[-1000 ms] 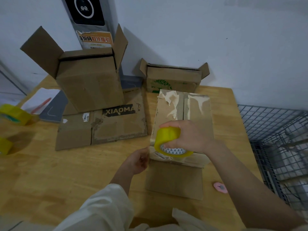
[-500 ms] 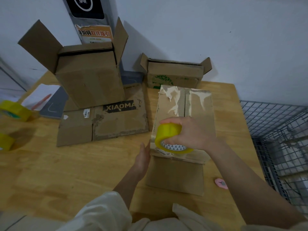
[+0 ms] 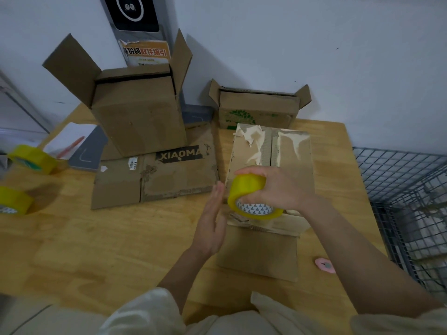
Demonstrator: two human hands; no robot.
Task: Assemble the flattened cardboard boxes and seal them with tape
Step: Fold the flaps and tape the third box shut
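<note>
A wooden bench [image 3: 72,250] stands in a corner against a pale wall, with a wire cage [image 3: 406,201] off beyond the right hand's side.

The box being sealed [image 3: 294,160] stands under the right hand's fingers; its top flaps are shut, with torn paper patches and old tape along the seam beyond the fingertips, and one flap lies flat on the bench below the wrist.

The right hand [image 3: 278,187] has its fingers curled over a yellow tape roll [image 3: 249,197], holding it against the box's near top edge. The left hand [image 3: 212,221] has straight fingers held together, edge-on against the box's left side, just beside the roll.

Counted: three yellow tape rolls, the held one and two [image 3: 33,158] [image 3: 13,200] far off past the left hand's side; two open boxes beyond the fingers, a tall one [image 3: 140,117] and a low one [image 3: 256,110]; one flattened box [image 3: 157,177] marked XIAOMA; one small pink cutter [image 3: 325,264] beside the right forearm.
</note>
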